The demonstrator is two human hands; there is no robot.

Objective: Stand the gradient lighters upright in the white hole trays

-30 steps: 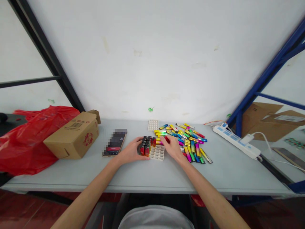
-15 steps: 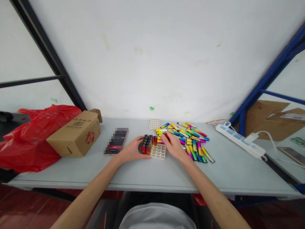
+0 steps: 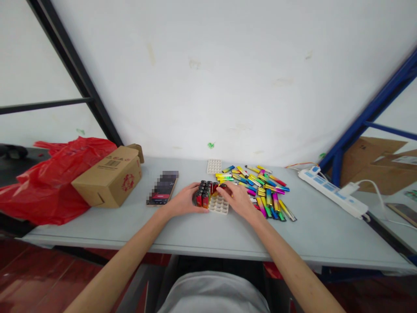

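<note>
I have my right hand pinching a dark-ended lighter between its fingers at the right side of a white cupped tray, while my left hand curls around upright lighters in its left part. Loose metallic lighters lie heaped on the counter at right; a phone lies left.

A scuffed white wall backs the grey table.
</note>
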